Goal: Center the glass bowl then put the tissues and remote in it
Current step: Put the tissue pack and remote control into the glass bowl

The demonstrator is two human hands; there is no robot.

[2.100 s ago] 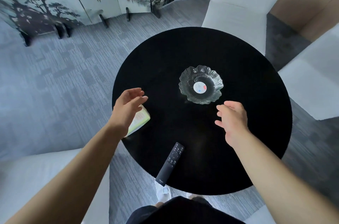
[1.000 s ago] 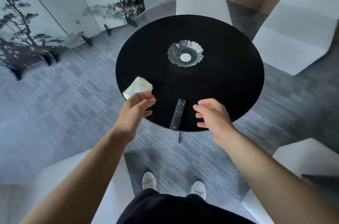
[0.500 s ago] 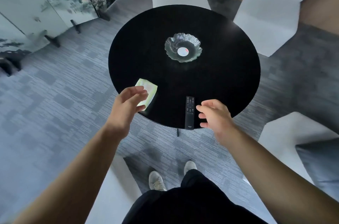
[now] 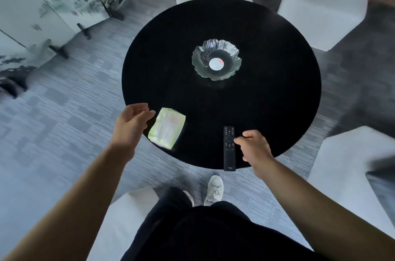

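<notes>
A ruffled glass bowl (image 4: 216, 59) with a white sticker in its base stands near the middle of the round black table (image 4: 277, 94). A green-and-white tissue pack (image 4: 167, 128) lies at the table's near left edge. My left hand (image 4: 131, 124) hovers just left of it, fingers apart, holding nothing. A black remote (image 4: 228, 147) lies lengthwise at the near edge, its end overhanging. My right hand (image 4: 253, 147) is beside the remote with fingertips touching its right side; a full grip is not visible.
White upholstered seats (image 4: 346, 177) ring the table at the right, back and near left. A painted folding screen (image 4: 53, 4) stands at the far left on grey carpet. My legs and white shoes (image 4: 213, 190) are below the table's near edge.
The view has shifted around the table over the frames. My right hand has come down to the remote's side, and my left hand has moved off to the left of the tissue pack.
</notes>
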